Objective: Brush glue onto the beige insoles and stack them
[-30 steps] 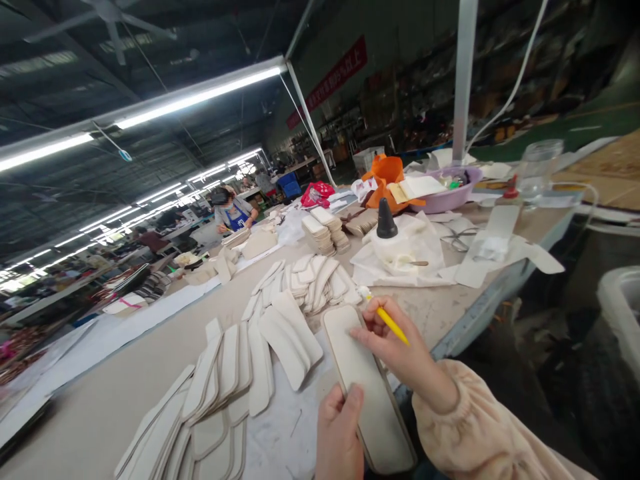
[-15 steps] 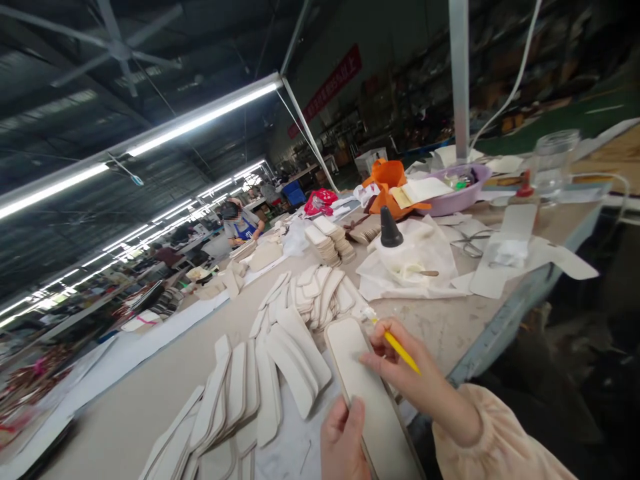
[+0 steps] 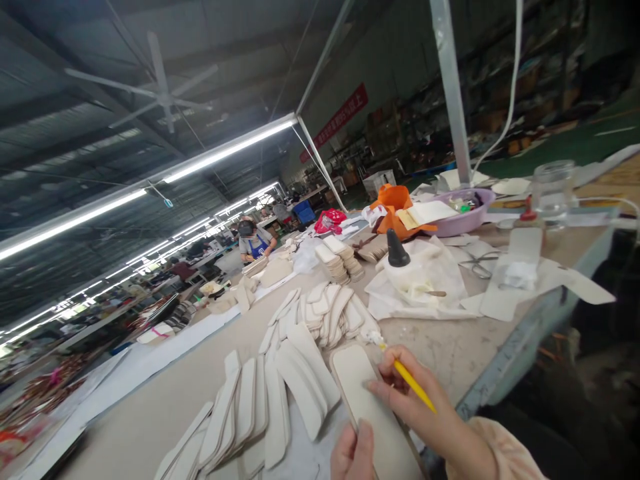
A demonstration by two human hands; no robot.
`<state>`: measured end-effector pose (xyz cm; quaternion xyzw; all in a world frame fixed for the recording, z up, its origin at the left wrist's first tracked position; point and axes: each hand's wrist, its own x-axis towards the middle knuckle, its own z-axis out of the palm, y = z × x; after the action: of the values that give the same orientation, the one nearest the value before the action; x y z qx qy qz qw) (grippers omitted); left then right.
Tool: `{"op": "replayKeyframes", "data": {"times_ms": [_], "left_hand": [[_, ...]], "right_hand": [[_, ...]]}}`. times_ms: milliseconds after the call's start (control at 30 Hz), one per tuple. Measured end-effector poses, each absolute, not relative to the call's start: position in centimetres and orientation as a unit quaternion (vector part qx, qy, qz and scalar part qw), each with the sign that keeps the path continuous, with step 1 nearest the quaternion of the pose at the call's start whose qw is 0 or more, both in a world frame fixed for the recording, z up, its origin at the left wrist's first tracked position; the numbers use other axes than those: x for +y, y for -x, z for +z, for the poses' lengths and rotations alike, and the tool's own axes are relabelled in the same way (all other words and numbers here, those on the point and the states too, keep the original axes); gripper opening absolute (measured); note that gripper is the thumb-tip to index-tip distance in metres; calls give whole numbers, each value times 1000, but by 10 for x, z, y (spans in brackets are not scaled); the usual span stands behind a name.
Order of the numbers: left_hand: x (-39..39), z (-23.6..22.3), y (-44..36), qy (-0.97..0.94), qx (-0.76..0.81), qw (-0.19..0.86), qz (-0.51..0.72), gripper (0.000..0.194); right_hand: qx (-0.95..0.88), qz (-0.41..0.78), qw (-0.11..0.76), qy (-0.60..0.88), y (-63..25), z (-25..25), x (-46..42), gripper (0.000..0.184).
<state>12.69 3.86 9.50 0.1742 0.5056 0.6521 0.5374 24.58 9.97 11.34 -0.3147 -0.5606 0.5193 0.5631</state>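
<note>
My left hand (image 3: 353, 455) grips the near end of a long cream insole board (image 3: 373, 407) at the bottom edge of the view, thumb on top. My right hand (image 3: 417, 407) holds a yellow brush (image 3: 407, 381) with a white glue-caked tip and rests its fingers on the board's right edge. Rows of similar cream pieces (image 3: 280, 387) lie fanned out on the worktable (image 3: 165, 400) just left of the board.
A white glue bottle with a black nozzle (image 3: 400, 263) stands on crumpled paper. Behind it are stacked pieces (image 3: 340, 257), scissors (image 3: 475, 263), a purple basin (image 3: 457, 213), an orange bag (image 3: 393, 200) and a glass jar (image 3: 553, 190). Another person (image 3: 255, 241) works far down the table.
The view has tilted up, so hands and board sit lower in the picture. Both hands keep their hold; the right fingers stay on the board's edge.
</note>
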Motion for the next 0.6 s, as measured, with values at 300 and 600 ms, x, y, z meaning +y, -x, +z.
{"op": "replayKeyframes", "data": {"times_ms": [300, 600], "left_hand": [[15, 139, -132, -228, 494, 541, 641, 34], [17, 148, -132, -228, 462, 586, 625, 32]], "right_hand": [[-582, 502, 551, 326, -245, 115, 92, 28], [-567, 506, 557, 337, -244, 110, 95, 30]]}}
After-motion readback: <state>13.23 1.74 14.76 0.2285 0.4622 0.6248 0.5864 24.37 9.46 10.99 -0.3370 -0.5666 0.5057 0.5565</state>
